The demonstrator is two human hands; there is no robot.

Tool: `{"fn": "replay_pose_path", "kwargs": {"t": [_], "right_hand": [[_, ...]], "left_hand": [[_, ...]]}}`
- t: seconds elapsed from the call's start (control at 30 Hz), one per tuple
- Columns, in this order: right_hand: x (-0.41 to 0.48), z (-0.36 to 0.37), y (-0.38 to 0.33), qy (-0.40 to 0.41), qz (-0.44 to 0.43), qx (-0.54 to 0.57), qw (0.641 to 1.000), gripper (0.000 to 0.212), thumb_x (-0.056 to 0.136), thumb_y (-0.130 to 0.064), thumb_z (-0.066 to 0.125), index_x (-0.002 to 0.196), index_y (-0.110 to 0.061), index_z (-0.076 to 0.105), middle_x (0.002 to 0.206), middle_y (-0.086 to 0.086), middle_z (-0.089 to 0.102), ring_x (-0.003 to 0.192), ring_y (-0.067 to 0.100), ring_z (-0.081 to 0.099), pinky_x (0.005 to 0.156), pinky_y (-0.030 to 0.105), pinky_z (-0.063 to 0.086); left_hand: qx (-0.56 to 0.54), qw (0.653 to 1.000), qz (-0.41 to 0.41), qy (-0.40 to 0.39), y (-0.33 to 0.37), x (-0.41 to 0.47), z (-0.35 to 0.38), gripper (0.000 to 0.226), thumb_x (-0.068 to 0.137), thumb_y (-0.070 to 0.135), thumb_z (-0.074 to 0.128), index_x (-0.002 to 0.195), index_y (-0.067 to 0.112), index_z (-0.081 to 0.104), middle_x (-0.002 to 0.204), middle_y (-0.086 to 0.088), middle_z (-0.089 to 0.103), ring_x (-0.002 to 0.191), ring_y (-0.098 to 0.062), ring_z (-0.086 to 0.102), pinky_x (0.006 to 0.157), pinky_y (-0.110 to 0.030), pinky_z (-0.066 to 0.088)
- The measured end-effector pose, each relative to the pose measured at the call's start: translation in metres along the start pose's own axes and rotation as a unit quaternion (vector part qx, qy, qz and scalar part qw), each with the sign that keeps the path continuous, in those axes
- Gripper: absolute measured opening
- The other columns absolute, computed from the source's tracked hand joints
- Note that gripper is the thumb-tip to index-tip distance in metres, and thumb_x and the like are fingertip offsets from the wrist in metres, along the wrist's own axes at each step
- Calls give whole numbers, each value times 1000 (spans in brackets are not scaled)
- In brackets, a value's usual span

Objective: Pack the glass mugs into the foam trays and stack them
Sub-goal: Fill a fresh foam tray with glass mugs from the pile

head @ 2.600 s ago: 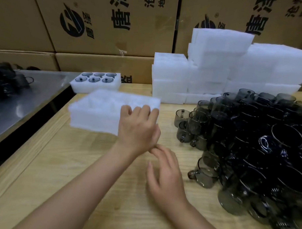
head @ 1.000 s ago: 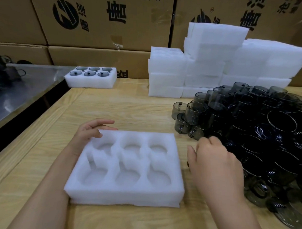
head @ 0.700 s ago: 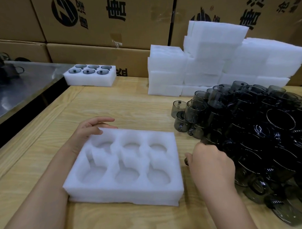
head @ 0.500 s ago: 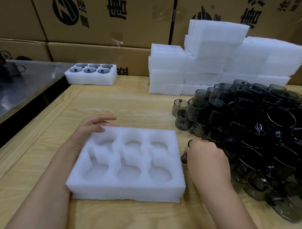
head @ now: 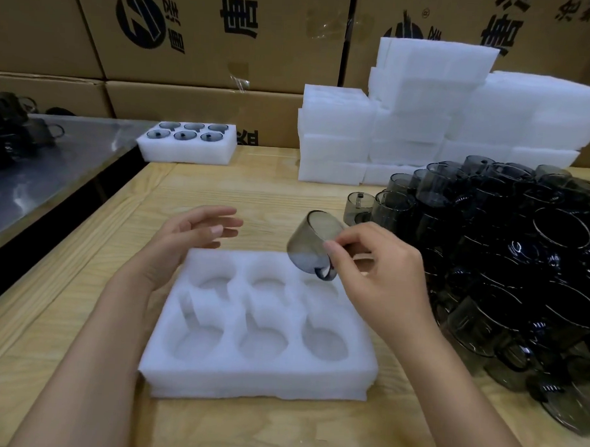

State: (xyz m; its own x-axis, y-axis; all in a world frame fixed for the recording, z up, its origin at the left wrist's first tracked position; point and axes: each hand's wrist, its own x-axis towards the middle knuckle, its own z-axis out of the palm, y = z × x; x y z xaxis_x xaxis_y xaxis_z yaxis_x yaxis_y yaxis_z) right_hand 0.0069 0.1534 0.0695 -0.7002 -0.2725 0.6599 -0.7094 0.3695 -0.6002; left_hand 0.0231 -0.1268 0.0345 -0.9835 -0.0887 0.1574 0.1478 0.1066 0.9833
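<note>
The right hand (head: 378, 276) has lifted a glass mug (head: 311, 244) from the pile (head: 519, 264) at its right, pinching it at the handle. It hangs tilted above the foam tray (head: 258, 382). The left hand (head: 186, 243) hovers relaxed, empty. Light, slick, brittle glass; the handle seems the surest hold.

A pale wooden table (head: 241, 191) with plain grain filled the near and middle ground. To its left stood a steel bench (head: 54, 168), its dull top catching soft reflections. A dark gap (head: 70, 215) ran between the two. Along the far side, brown cardboard boxes (head: 286, 39) were stacked in a wall, printed with dark logos and large characters, with clear tape (head: 240, 77) on one face. The light was even and soft, with faint shadows.
</note>
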Motion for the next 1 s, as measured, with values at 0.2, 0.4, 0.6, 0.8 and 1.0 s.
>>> {"fn": "replay_pose_path", "kwargs": {"t": [0.2,0.4,0.6,0.8,1.0], "right_hand": [[23,18,-7,-115,-27,49,992,9,81,-9,70,74,-8,64,74,-2,60,71,11,56,64,23,51],[38,47,-15,-161,2,59,985,25,75,-25,78,74,-7,60,78,0,59,71,13,56,68,32,49],[45,48,-10,-235,64,48,969,65,74,-43,75,131,-31,46,122,-9,52,85,2,49,75,17,44],[50,7,5,-218,79,-56,971,58,72,-50,70,127,-38,54,106,-15,58,71,-8,46,67,13,35],[43,-30,17,-291,126,-80,945,46,70,-48,73,114,-43,59,98,-21,59,70,0,53,67,17,43]], "left_hand": [[73,995,26,-56,13,0,21,69,57,43,83,119,20,61,112,3,71,108,-14,64,81,-16,49],[11,998,33,-53,15,-2,22,90,44,57,88,119,13,61,108,-3,72,103,-15,67,81,-21,51],[-3,998,35,-54,11,1,25,89,42,54,90,116,12,63,109,-4,72,104,-17,67,79,-22,52],[-9,995,-51,-87,1,1,15,51,60,17,83,110,25,72,113,-8,71,107,-22,66,78,-23,54],[7,994,-87,-67,-4,3,15,34,64,9,73,95,22,77,103,-5,74,91,-19,71,67,-22,55]]}}
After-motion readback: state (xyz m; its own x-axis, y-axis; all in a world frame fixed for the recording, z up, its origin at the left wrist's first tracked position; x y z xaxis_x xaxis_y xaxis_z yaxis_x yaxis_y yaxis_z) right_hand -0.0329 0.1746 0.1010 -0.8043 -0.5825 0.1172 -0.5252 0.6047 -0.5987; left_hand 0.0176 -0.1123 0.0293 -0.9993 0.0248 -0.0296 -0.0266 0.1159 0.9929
